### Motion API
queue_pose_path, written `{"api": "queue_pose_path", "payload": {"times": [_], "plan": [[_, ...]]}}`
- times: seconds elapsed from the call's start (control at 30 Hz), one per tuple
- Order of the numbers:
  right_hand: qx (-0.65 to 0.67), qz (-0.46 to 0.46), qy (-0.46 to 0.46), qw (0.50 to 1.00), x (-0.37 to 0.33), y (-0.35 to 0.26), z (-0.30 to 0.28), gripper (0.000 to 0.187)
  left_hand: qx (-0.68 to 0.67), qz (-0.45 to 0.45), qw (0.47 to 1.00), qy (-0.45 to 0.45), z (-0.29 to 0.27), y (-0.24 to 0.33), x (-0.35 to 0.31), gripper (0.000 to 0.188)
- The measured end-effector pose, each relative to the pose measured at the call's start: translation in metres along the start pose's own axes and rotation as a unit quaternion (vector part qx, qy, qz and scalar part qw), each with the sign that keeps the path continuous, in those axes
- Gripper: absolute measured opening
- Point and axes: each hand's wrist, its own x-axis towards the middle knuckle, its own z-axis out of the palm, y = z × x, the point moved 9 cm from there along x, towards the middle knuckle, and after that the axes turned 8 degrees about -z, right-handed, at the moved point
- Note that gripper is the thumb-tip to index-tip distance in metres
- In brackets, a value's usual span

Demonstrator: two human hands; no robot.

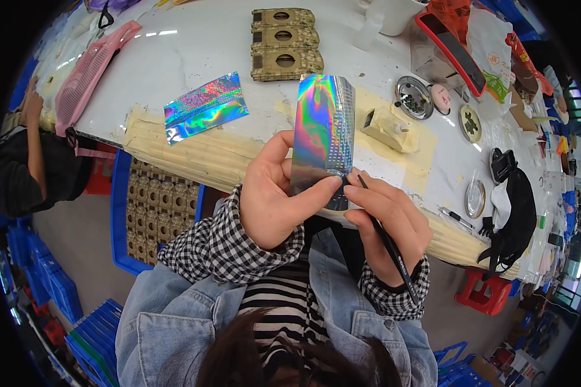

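Note:
My left hand [274, 200] is closed on a shiny rainbow holographic sticker sheet [316, 129], held upright in front of my chest, thumb across its lower part. The sheet has rows of small printed cells along its right side. My right hand [394, 226] grips slim black tweezers [388, 244], which slant down to the right across the fingers. Its thumb and fingertips meet the sheet's lower right edge beside my left thumb; whether they pinch a sticker there is hidden. A second holographic sheet [206, 108] lies on the table to the left.
Three camouflage-patterned cases [285, 44] stand at the table's far side. Right of the sheet are a tape-wrapped block [391, 129], a round metal dish [413, 97] and a red-framed phone [450, 55]. A blue crate [119, 219] of similar cases sits below the left edge. Another person's arm [35, 148] shows far left.

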Motion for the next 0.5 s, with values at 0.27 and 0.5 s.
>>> {"api": "queue_pose_path", "payload": {"times": [0.27, 0.5], "plan": [[-0.125, -0.101, -0.001, 0.987, -0.006, -0.016, 0.01, 0.031, -0.076, -0.043, 0.996, -0.022, 0.002, -0.008, 0.004, 0.044], [-0.155, -0.135, -0.006, 0.979, -0.007, -0.02, 0.012, 0.029, -0.077, -0.049, 0.995, -0.031, 0.003, -0.008, 0.004, 0.044]]}}
